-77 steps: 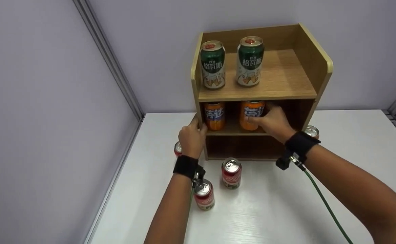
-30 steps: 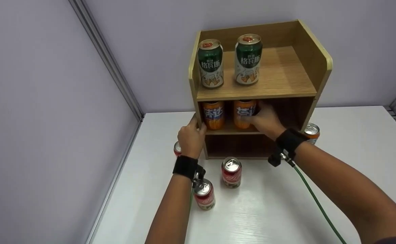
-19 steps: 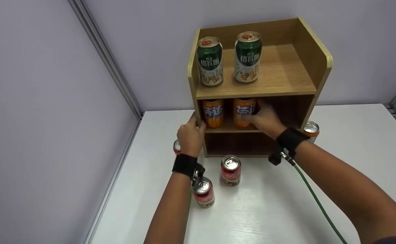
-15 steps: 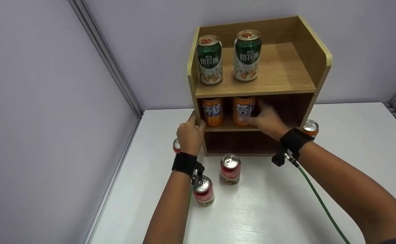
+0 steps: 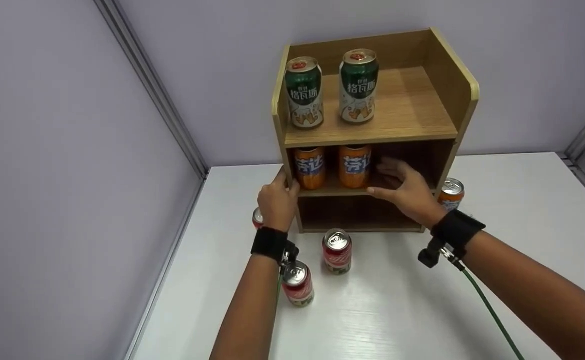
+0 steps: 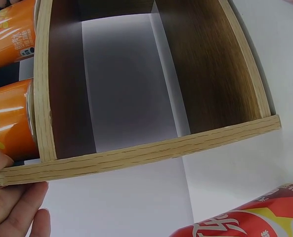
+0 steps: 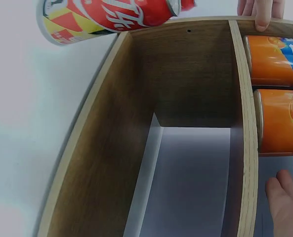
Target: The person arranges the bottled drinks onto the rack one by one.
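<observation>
My left hand (image 5: 277, 202) grips the left side panel of a small wooden shelf (image 5: 407, 107); in the left wrist view its thumb is inside the panel and its fingers outside. Two orange soda cans stand upright on the middle level: the left can (image 5: 310, 170) beside that panel, the right can (image 5: 355, 167) a small gap away. My right hand (image 5: 412, 197) is at the opening, just right of the second can, fingers spread and holding nothing. In the right wrist view its fingertips lie close to that orange can (image 7: 282, 122).
Two green-and-white cans (image 5: 304, 95) stand on the top level. Below, the bottom compartment (image 5: 360, 212) is bare. Red cans stand on the white table: one in front (image 5: 337, 252), one by the left wrist (image 5: 297, 285), one left of the shelf (image 5: 257, 218). Another orange can (image 5: 451, 194) stands at right.
The second orange can slid left toward the first under my right hand. Since then the right hand has let go of it and drawn right, its fingers opening. The left hand keeps its grip.
</observation>
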